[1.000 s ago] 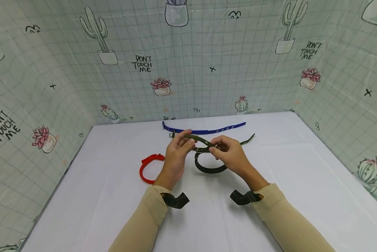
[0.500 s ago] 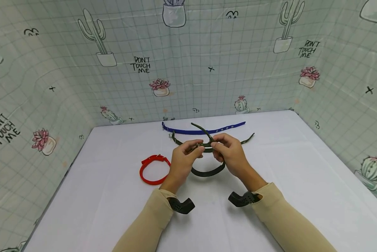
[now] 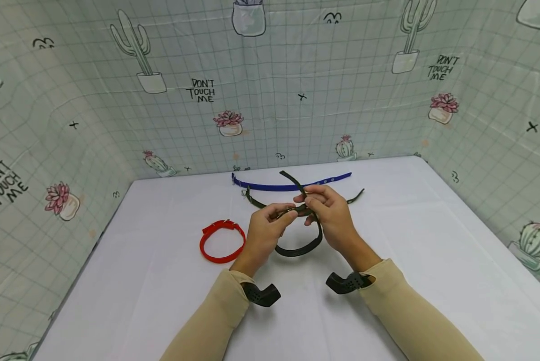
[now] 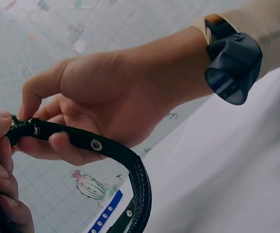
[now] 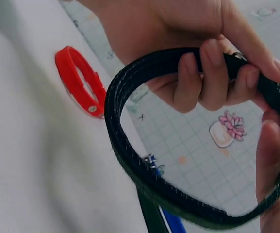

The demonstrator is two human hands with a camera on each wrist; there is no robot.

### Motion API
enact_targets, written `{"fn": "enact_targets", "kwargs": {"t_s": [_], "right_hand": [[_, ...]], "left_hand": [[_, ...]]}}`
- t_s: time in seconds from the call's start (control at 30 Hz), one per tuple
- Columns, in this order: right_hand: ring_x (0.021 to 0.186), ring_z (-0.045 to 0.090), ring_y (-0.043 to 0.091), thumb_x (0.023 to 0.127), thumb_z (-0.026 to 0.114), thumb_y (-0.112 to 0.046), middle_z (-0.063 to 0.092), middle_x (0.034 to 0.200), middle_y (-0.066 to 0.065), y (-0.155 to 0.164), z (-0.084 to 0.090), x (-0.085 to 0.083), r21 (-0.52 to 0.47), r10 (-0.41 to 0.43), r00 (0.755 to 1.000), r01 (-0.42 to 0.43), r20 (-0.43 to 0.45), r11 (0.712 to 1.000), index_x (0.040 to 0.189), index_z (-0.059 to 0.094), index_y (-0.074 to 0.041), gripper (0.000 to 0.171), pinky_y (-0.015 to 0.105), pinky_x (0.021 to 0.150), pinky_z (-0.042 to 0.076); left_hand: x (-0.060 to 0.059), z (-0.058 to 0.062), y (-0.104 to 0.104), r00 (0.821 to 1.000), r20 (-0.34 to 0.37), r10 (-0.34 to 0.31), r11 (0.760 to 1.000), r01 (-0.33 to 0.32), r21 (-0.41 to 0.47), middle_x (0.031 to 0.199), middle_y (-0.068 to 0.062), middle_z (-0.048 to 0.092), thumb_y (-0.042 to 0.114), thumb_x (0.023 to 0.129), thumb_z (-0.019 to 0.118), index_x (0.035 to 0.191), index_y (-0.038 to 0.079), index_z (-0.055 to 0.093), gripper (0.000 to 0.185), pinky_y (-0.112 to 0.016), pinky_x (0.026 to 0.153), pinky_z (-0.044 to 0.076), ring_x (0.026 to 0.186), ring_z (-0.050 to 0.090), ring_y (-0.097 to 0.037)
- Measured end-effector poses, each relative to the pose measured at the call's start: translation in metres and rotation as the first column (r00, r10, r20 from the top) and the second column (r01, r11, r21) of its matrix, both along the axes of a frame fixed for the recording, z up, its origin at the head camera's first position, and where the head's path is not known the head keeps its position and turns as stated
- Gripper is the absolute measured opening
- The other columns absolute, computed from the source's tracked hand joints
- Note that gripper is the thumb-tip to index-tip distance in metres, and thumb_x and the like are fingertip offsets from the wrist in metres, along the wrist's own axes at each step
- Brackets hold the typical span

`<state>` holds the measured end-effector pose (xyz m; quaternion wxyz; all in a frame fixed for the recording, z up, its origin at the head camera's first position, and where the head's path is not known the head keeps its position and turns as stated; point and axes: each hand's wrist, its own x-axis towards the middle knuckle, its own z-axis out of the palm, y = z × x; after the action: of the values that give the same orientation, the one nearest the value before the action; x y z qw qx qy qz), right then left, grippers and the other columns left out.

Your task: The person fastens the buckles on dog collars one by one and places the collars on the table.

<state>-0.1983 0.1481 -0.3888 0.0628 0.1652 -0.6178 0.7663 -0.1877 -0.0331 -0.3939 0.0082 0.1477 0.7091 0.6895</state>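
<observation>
Both hands hold a dark green collar (image 3: 298,249) above the white table (image 3: 161,281), bent into a loop that hangs toward me. My left hand (image 3: 284,212) pinches the strap at the buckle, its fingers curled round the band (image 5: 212,73). My right hand (image 3: 309,202) pinches the same spot from the other side, thumb and forefinger on the strap (image 4: 98,145). The collar's free tail (image 3: 292,179) sticks up and away behind the right hand. In the right wrist view the loop (image 5: 130,160) fills the frame.
A closed red collar (image 3: 222,241) lies on the table left of my left hand. A blue collar (image 3: 270,187) lies flat and open near the back wall, with another dark strap (image 3: 355,197) just in front of it. Cactus-print sheets wall three sides.
My left hand slid right along the strap to the buckle, beside the right hand. The free tail swung from pointing left to pointing up and back. The loop drew tighter.
</observation>
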Motion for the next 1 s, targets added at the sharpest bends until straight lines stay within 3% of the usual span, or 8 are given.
{"fn": "enact_targets", "kwargs": {"t_s": [0.2,0.43,0.7,0.93,1.0], "right_hand": [[0.094,0.071,0.022,0.100,0.059,-0.004,0.073,0.099,0.008,0.0030,-0.0042,-0.0034,0.019,-0.070,0.996,0.071,-0.058,0.997,0.136,0.052,0.001,0.037,0.035,0.085,0.056],[0.094,0.070,0.023,0.099,0.062,-0.007,0.071,0.097,0.008,0.0041,-0.0026,-0.0030,0.055,-0.096,0.989,0.102,-0.111,0.993,0.149,0.048,-0.011,0.051,0.035,0.086,0.056],[0.096,0.067,0.023,0.099,0.061,-0.004,0.067,0.096,0.009,0.0037,-0.0039,-0.0024,0.088,-0.108,0.986,0.120,-0.125,0.989,0.150,0.048,-0.013,0.053,0.033,0.086,0.055],[0.101,0.068,0.024,0.099,0.060,-0.003,0.069,0.097,0.006,0.0032,-0.0042,-0.0002,0.155,-0.090,0.984,0.114,-0.157,0.981,0.143,0.056,-0.005,0.044,0.032,0.096,0.050],[0.102,0.068,0.025,0.098,0.061,-0.002,0.069,0.098,0.008,0.0024,-0.0034,0.0007,0.158,-0.079,0.983,0.106,-0.168,0.982,0.141,0.057,-0.004,0.043,0.033,0.096,0.051]], "left_hand": [[-0.0004,0.0014,0.0008,1.000,0.009,0.007,1.000,-0.007,-0.024,0.096,-0.003,0.068,0.036,0.093,0.074,0.116,0.012,0.073,0.033,-0.026,0.065,0.041,0.077,0.050,-0.016],[-0.0023,0.0019,-0.0013,0.999,0.004,0.052,0.998,-0.052,-0.029,0.104,-0.002,0.071,0.038,0.091,0.075,0.115,0.013,0.074,0.035,-0.031,0.076,0.047,0.090,0.058,-0.018],[-0.0035,-0.0014,-0.0031,0.999,0.023,0.048,0.999,-0.048,-0.027,0.099,-0.003,0.070,0.037,0.089,0.077,0.116,0.015,0.074,0.034,-0.028,0.067,0.045,0.083,0.054,-0.018],[-0.0062,0.0008,-0.0061,0.998,-0.002,0.067,0.998,-0.067,-0.004,0.112,-0.001,0.070,0.033,0.091,0.076,0.117,0.014,0.074,0.032,-0.036,0.094,0.051,0.105,0.063,-0.019],[-0.0064,0.0025,-0.0072,0.997,-0.007,0.071,0.997,-0.071,0.001,0.114,0.000,0.071,0.033,0.091,0.076,0.118,0.013,0.074,0.033,-0.039,0.096,0.050,0.107,0.063,-0.020]]}}
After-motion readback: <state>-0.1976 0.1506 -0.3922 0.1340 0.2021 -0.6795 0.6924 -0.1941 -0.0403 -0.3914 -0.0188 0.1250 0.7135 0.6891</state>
